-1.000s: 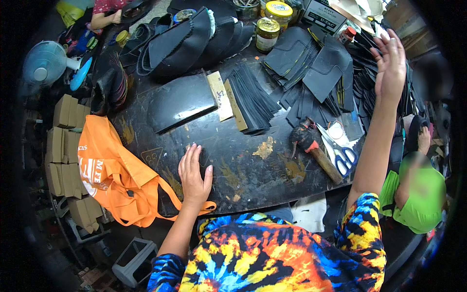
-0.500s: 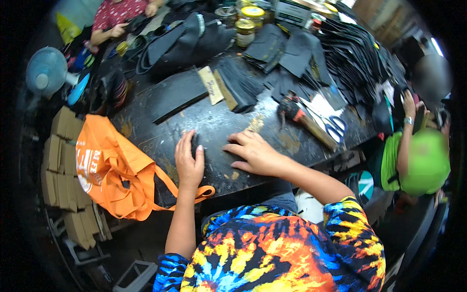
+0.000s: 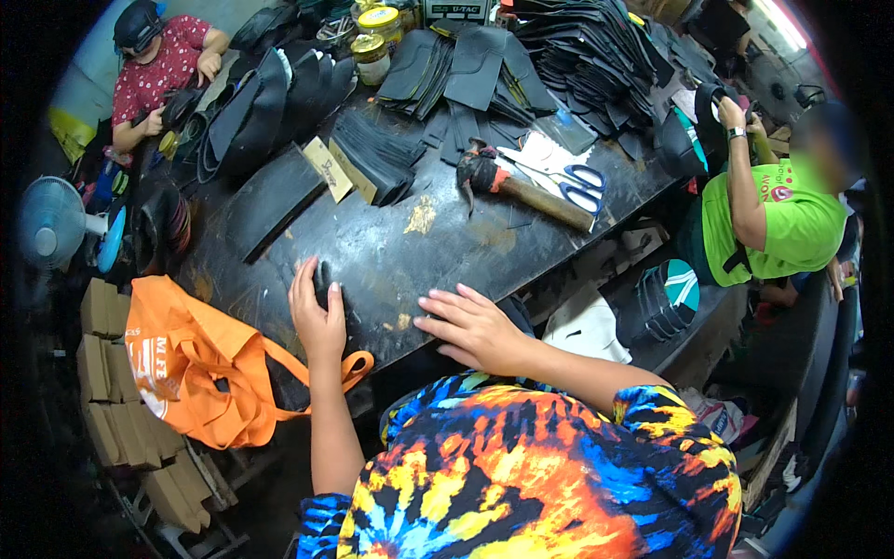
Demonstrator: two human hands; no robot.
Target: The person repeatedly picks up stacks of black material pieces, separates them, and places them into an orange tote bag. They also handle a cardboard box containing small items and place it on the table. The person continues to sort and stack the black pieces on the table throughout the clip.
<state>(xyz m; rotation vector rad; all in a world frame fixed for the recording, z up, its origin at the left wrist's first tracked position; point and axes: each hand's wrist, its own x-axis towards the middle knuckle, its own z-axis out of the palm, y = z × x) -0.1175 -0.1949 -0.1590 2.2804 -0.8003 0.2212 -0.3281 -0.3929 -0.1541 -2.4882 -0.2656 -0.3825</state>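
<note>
Right hand (image 3: 470,326) now nearer the table edge (image 3: 410,340).

Dark scuffed workbench (image 3: 438,252): black cut pieces (image 3: 372,163), hammer (image 3: 521,186), blue-handled scissors (image 3: 582,186), yellow-lidded jars (image 3: 372,47)

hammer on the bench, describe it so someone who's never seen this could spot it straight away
Start at the dark workbench and look toward its far right part, just this side of the black piles. The hammer lies flat there beside blue-handled scissors. It alone has a pale wooden handle with a dark, grimy head.
</note>
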